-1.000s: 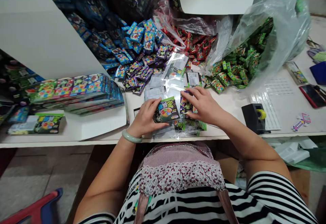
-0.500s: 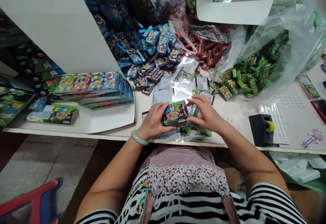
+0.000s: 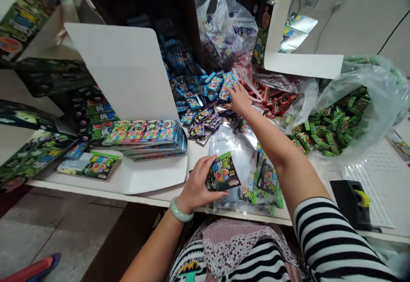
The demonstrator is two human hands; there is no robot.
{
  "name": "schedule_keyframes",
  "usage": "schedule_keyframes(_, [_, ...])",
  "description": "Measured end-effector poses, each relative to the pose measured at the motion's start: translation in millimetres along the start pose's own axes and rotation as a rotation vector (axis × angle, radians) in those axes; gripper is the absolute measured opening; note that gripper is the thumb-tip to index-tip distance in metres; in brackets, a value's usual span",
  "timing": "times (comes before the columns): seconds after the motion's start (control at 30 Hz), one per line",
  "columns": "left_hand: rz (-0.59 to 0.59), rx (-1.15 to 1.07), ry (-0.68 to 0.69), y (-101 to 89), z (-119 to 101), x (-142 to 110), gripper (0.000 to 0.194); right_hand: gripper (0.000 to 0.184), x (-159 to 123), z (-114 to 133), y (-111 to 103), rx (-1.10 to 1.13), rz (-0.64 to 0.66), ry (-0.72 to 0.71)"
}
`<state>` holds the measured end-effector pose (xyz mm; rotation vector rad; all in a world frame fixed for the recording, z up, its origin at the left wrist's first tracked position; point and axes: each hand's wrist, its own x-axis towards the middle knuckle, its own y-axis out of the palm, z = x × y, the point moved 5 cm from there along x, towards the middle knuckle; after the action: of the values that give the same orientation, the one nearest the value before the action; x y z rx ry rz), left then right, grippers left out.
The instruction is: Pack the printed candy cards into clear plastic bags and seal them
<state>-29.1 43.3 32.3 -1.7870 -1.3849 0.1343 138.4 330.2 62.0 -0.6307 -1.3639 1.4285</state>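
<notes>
My left hand (image 3: 200, 183) grips a black and green printed candy packet (image 3: 223, 173) by its left side, thumb below and fingers above. Farther back, my right hand (image 3: 239, 98) reaches over the heap of small blue candy boxes (image 3: 214, 86), its fingers spread and at the heap's right edge. Whether a fingertip touches a box I cannot make out. Small purple boxes (image 3: 205, 118) lie just in front of the blue ones. Under and beside the held packet are clear plastic sleeves (image 3: 235, 145) and more black and green packets (image 3: 268, 178).
Red boxes (image 3: 277, 98) and green boxes (image 3: 329, 124) spill from clear bags at the right. An open white carton (image 3: 156, 181) holds stacked box sets (image 3: 147, 134) at the left. A black tape dispenser (image 3: 347, 203) stands near the front right edge.
My right hand has left the packet and stretched forward to the blue boxes. My left hand still holds the packet, now tilted. The camera view has shifted, showing more of the back.
</notes>
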Motion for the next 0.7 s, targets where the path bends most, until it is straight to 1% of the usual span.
schedule_keyframes(0.03, [-0.004,0.001,-0.007,-1.6,2.0,-1.0,0.103,0.079,11.4,-0.5,7.7,-0.049,0.02,0.009])
schedule_keyframes(0.07, [-0.007,0.003,-0.014,-2.7,4.3,-1.6,0.103,0.078,18.9,-0.7,13.9,-0.081,0.032,0.01])
schedule_keyframes(0.17, [-0.007,0.009,-0.031,-4.2,10.9,-1.8,0.103,0.061,25.2,-1.3,20.9,-0.073,0.001,0.002])
schedule_keyframes(0.23, [-0.007,0.011,-0.034,-5.1,13.9,-0.8,0.104,0.05,19.1,-3.3,16.1,0.069,-0.059,0.021])
schedule_keyframes(0.3, [-0.013,0.014,-0.035,-7.0,15.8,0.2,0.104,0.041,3.4,-7.7,8.4,0.377,-0.093,0.082])
schedule_keyframes(0.37, [-0.028,0.021,-0.032,-9.8,16.4,0.7,0.104,0.04,-24.8,-14.4,3.6,0.797,-0.056,0.222])
schedule_keyframes(0.43, [-0.042,0.033,-0.022,-12.0,16.2,0.7,0.103,0.046,-66.3,-17.4,3.2,1.214,0.059,0.401])
schedule_keyframes(0.5, [-0.048,0.046,-0.013,-12.4,15.6,0.6,0.101,0.052,-115.8,-15.2,2.3,1.52,0.19,0.552])
schedule_keyframes(0.53, [-0.049,0.051,-0.008,-11.8,15.0,0.7,0.1,0.053,-140.8,-13.9,1.2,1.618,0.236,0.617])
schedule_keyframes(0.57, [-0.051,0.056,-0.004,-10.9,14.3,1.0,0.099,0.052,-164.8,-13.8,0.2,1.679,0.256,0.684])
schedule_keyframes(0.6, [-0.055,0.061,0.001,-9.7,13.3,1.4,0.097,0.05,-187.3,-15.4,-0.7,1.706,0.247,0.756])
schedule_keyframes(0.67, [-0.064,0.075,0.018,-6.7,10.3,2.8,0.095,0.042,-225.9,-23.2,-2.9,1.681,0.154,0.874])
schedule_keyframes(0.7, [-0.065,0.084,0.029,-4.9,8.3,3.7,0.094,0.038,-241.7,-28.3,-4.9,1.644,0.09,0.901])
